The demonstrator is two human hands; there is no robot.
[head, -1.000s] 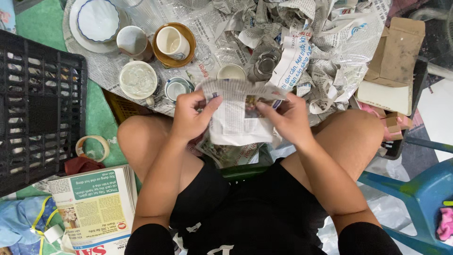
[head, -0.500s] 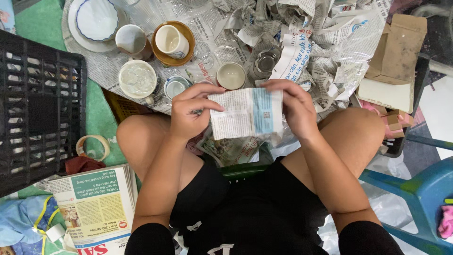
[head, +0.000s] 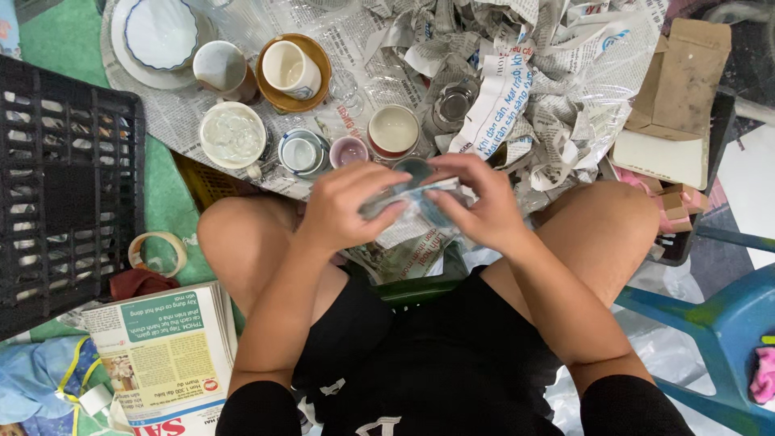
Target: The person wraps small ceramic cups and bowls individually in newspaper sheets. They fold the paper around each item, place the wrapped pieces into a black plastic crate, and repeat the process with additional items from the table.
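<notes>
Gripping a small newspaper-wrapped bundle (head: 408, 202) above the lap, the left hand (head: 347, 206) and right hand (head: 476, 206) both closed on it, fingers curled over the paper; what was inside could not be told. Just beyond the hands sat three small cups (head: 393, 129) on spread newspaper (head: 178, 113), plus a lidded bowl (head: 232, 133). Farther out: one mug on a brown saucer (head: 292, 71), one white plate (head: 160, 34). Crumpled newspaper heap (head: 525, 89) crowded the right side, one cardboard box (head: 674, 105) past it. One black crate (head: 64, 186) left, one tape roll (head: 157, 254), one newspaper stack (head: 165, 355) near the knee.
</notes>
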